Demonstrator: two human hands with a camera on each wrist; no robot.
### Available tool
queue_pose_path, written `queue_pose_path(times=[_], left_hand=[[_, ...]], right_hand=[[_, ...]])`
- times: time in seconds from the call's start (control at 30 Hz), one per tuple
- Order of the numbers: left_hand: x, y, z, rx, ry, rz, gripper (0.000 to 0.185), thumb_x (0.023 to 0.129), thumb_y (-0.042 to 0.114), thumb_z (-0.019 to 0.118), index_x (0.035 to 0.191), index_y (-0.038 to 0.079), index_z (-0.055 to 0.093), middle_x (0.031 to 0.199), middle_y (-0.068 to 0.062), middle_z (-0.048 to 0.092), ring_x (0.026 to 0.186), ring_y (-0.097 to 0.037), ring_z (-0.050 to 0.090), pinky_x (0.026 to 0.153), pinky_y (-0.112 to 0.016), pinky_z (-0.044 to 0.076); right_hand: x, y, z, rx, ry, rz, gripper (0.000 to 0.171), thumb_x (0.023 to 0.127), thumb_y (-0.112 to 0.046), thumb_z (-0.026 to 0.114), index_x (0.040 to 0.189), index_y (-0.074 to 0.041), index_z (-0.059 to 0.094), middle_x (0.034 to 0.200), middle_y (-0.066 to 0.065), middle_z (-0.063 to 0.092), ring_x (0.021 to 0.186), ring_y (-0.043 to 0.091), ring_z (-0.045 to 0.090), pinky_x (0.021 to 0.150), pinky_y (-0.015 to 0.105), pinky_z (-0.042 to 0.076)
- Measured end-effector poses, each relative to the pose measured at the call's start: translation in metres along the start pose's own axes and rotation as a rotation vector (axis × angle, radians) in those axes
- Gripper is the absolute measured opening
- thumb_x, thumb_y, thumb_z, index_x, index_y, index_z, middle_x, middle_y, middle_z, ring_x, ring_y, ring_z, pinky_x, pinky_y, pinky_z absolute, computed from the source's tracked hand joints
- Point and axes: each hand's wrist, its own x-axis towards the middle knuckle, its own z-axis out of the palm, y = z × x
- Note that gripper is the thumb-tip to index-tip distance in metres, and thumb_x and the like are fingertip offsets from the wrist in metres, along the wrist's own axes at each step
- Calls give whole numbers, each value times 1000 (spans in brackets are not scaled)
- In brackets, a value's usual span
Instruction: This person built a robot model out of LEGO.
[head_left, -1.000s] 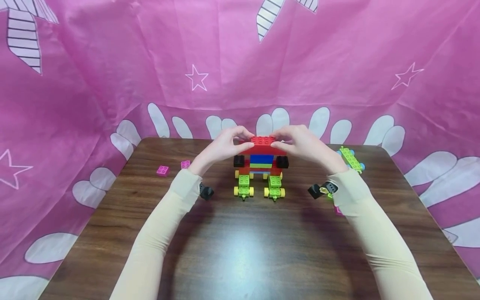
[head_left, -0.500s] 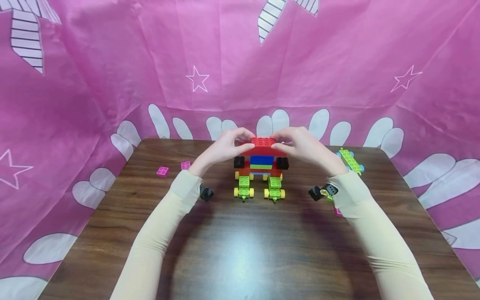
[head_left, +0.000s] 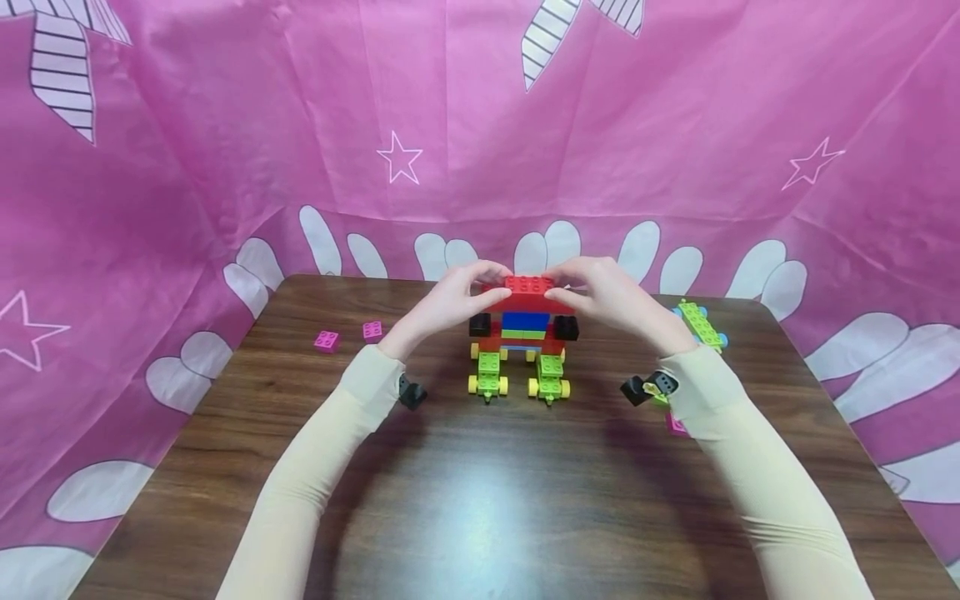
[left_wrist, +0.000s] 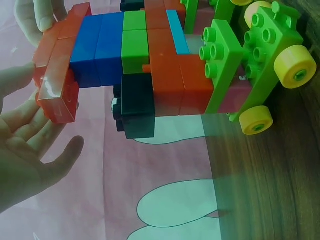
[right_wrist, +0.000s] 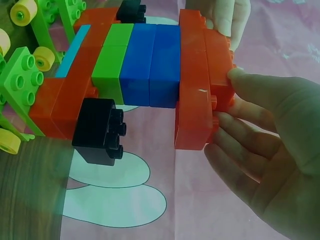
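A toy-brick vehicle (head_left: 523,333) stands mid-table on two green wheeled chassis (head_left: 487,372) with yellow wheels. It has red, light-blue, green and blue layers and a black brick (head_left: 479,324) on each side. A red brick (head_left: 528,288) lies on top. My left hand (head_left: 487,282) pinches its left end, thumb in front and fingers behind. My right hand (head_left: 561,282) pinches the right end the same way. In the left wrist view the red brick (left_wrist: 57,75) lies against my fingers (left_wrist: 30,145). In the right wrist view my thumb (right_wrist: 250,82) presses on the red brick (right_wrist: 200,85).
Two small pink bricks (head_left: 326,340) (head_left: 372,330) lie left of the build on the dark wood table (head_left: 480,500). A green plate with blue wheels (head_left: 702,322) sits at the far right. Another pink brick (head_left: 674,424) peeks from under my right sleeve. A pink patterned cloth surrounds the table.
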Motion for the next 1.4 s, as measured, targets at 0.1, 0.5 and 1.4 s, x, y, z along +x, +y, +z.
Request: queue_pose_path(times=[0.1, 0.5, 1.4], left_hand=[[-1, 1, -1, 16, 9, -1, 36, 96, 27, 64, 127, 8, 62, 119, -8, 68, 111, -21, 62, 104, -38, 50], [-5, 2, -4, 44, 28, 8, 42, 96, 30, 64, 133, 10, 60, 128, -8, 66, 117, -21, 62, 106, -39, 49], [-77, -92, -85, 356, -65, -167, 43, 91, 20, 70, 125, -4, 61, 127, -23, 65, 123, -36, 59, 106, -51, 46]], right_hand=[[0, 0, 0, 0, -8, 4, 29, 93, -21, 69, 118, -7, 71, 104, 9, 75, 98, 24, 70, 91, 45, 57], [0, 2, 0, 14, -14, 27, 32, 91, -23, 72, 119, -9, 71, 109, 8, 75, 102, 23, 70, 94, 45, 57], [0, 0, -2, 27, -30, 17, 34, 92, -21, 71, 122, -5, 69, 112, 12, 74, 105, 26, 70, 94, 46, 57]])
